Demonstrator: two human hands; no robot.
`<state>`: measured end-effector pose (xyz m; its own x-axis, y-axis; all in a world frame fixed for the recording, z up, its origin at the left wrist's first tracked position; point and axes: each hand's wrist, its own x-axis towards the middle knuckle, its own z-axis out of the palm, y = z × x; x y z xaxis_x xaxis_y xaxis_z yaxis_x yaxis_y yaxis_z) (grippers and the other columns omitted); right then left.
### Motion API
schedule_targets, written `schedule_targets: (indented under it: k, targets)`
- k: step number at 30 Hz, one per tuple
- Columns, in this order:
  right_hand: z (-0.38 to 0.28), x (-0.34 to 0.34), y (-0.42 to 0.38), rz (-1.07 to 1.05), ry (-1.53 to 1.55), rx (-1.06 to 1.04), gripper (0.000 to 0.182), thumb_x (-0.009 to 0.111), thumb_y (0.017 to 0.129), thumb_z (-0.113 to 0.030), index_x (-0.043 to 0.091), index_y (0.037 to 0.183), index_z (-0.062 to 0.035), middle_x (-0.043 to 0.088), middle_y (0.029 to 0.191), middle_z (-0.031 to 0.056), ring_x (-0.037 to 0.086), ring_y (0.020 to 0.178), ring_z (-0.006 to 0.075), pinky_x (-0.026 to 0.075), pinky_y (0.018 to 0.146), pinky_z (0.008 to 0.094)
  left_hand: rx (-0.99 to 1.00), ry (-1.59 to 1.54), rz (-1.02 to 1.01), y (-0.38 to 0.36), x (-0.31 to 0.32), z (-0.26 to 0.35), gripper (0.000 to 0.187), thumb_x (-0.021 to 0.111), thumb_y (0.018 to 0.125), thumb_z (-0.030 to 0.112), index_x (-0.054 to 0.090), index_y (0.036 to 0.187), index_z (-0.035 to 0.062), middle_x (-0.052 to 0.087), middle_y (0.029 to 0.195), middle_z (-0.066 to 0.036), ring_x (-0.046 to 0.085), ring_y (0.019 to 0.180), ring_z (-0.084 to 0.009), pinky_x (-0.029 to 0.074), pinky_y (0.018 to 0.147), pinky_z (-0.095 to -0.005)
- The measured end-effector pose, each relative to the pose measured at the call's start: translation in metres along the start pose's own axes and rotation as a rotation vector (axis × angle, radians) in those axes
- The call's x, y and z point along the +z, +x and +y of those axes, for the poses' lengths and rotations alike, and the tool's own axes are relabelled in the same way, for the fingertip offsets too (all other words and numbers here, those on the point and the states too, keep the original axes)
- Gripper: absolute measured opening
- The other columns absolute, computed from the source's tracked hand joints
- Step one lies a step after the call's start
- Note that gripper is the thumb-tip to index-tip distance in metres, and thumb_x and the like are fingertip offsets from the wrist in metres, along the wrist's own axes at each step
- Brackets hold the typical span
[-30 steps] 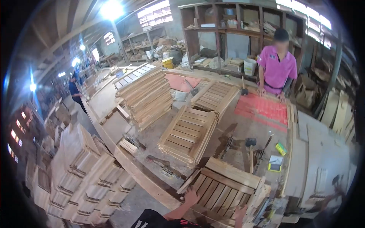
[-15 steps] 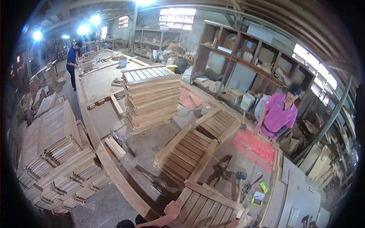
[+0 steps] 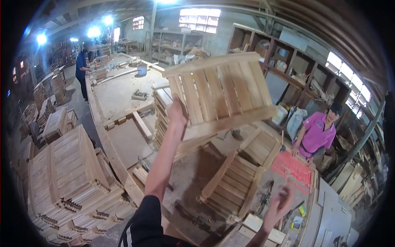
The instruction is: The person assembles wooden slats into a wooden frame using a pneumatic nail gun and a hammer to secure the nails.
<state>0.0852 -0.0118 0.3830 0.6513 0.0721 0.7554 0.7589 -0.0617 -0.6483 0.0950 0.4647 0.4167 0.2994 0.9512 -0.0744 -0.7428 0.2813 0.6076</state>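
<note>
A slatted wooden panel (image 3: 224,92) is held up in the air, tilted, over the stack of similar panels (image 3: 160,117). My left hand (image 3: 177,113) grips its left edge, fingers partly hidden. My right hand (image 3: 279,203), blurred, is apart from the panel at the lower right; its fingers look loosely spread and nothing shows in them. Below the raised panel, two slatted panels (image 3: 230,183) (image 3: 260,146) lie on the workbench, their ends meeting. Pale wooden pieces (image 3: 263,230) lie near my right forearm.
Tall piles of slatted panels (image 3: 70,164) stand at the left beyond the bench edge (image 3: 109,152). A co-worker in a pink shirt (image 3: 319,133) stands across the bench by a red surface (image 3: 292,168). Another person (image 3: 82,70) works at the far left. Shelving (image 3: 284,61) lines the back.
The near panel has been lifted off the bench and brought up and forward over the stack in my left hand. My right hand has come into view. The view has shifted.
</note>
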Motion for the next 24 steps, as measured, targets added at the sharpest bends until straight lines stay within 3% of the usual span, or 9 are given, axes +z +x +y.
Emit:
schedule_targets:
  k: [4,6,8,10,11,13,15,18,24]
  targets:
    - [0.074,0.013,-0.073,-0.266,-0.212,0.29,0.051,0.064,0.079,-0.004,0.052,0.128,-0.0001,0.062,0.119,0.0154,0.057,0.08,0.0185,0.049,0.064,0.0298,0.012,0.067,0.226,0.09,0.052,0.037,0.047,0.063,0.092,0.036,0.054,0.12,-0.0009,0.059,0.111,-0.018,0.06,0.097,-0.0293,0.053,0.073,-0.0498]
    - [0.102,0.024,-0.12,-0.289,-0.155,0.326,0.039,0.063,0.083,-0.011,0.059,0.12,0.0009,0.067,0.102,0.0133,0.063,0.079,0.0187,0.051,0.071,0.0308,0.038,0.398,0.318,0.17,0.049,0.028,0.06,0.062,0.089,0.041,0.047,0.13,-0.0005,0.051,0.127,-0.022,0.053,0.114,-0.0345,0.048,0.084,-0.058]
    - [0.148,0.01,-0.188,-0.562,-0.239,0.479,0.057,0.074,0.085,-0.015,0.049,0.135,-0.0035,0.06,0.117,0.0201,0.063,0.091,0.0213,0.053,0.077,0.0329,0.266,0.97,0.403,0.18,0.044,0.025,0.072,0.06,0.087,0.047,0.04,0.138,0.0007,0.044,0.138,-0.025,0.044,0.127,-0.039,0.04,0.093,-0.0654]
    - [0.091,0.031,-0.193,-0.393,-0.273,0.492,0.057,0.075,0.084,-0.015,0.051,0.135,-0.0062,0.061,0.117,0.0174,0.063,0.09,0.0213,0.053,0.076,0.0334,0.722,1.771,0.444,0.119,0.037,0.026,0.083,0.057,0.085,0.055,0.033,0.144,0.0025,0.036,0.146,-0.026,0.033,0.136,-0.0428,0.028,0.101,-0.0719]
    - [0.135,0.018,-0.244,-0.564,-0.33,0.584,0.056,0.073,0.086,-0.018,0.051,0.135,-0.005,0.061,0.118,0.0172,0.063,0.092,0.0216,0.053,0.076,0.0338,0.814,1.92,0.125,0.136,0.014,0.008,0.087,0.05,0.083,0.068,0.038,0.144,0.0063,0.036,0.146,-0.026,0.029,0.14,-0.0431,0.017,0.103,-0.075]
    - [0.155,0.013,-0.289,-0.783,-0.373,0.795,0.053,0.07,0.089,-0.021,0.051,0.135,-0.0032,0.062,0.119,0.0173,0.064,0.096,0.0233,0.053,0.077,0.0344,0.676,2.124,-0.24,0.116,-0.007,0.003,0.085,0.054,0.081,0.068,0.043,0.141,0.0086,0.042,0.142,-0.023,0.035,0.136,-0.0392,0.024,0.101,-0.0717]
    - [0.109,0.022,-0.273,-0.883,-0.358,1.028,0.05,0.067,0.091,-0.024,0.052,0.133,-0.0021,0.062,0.119,0.018,0.064,0.101,0.0261,0.053,0.08,0.0348,0.67,2.213,-0.437,0.109,-0.023,-0.006,0.08,0.059,0.079,0.067,0.05,0.135,0.0102,0.047,0.136,-0.019,0.04,0.131,-0.035,0.03,0.099,-0.0668]
    - [0.113,0.025,-0.278,-0.959,-0.321,0.775,0.049,0.064,0.091,-0.031,0.055,0.129,-0.0004,0.063,0.117,0.0191,0.063,0.106,0.0293,0.052,0.084,0.0379,0.878,2.188,-0.396,0.117,-0.034,-0.014,0.071,0.066,0.076,0.063,0.059,0.125,0.0112,0.053,0.126,-0.012,0.047,0.122,-0.0288,0.038,0.094,-0.0571]
    - [0.148,0.049,-0.26,-1.035,-0.347,0.965,0.047,0.059,0.085,-0.019,0.055,0.13,-0.0031,0.062,0.121,0.021,0.06,0.111,0.0342,0.047,0.094,0.0472,0.931,2.059,-0.326,0.121,-0.047,-0.017,0.064,0.069,0.075,0.059,0.067,0.112,0.0074,0.053,0.123,-0.015,0.047,0.119,-0.0301,0.041,0.094,-0.0486]
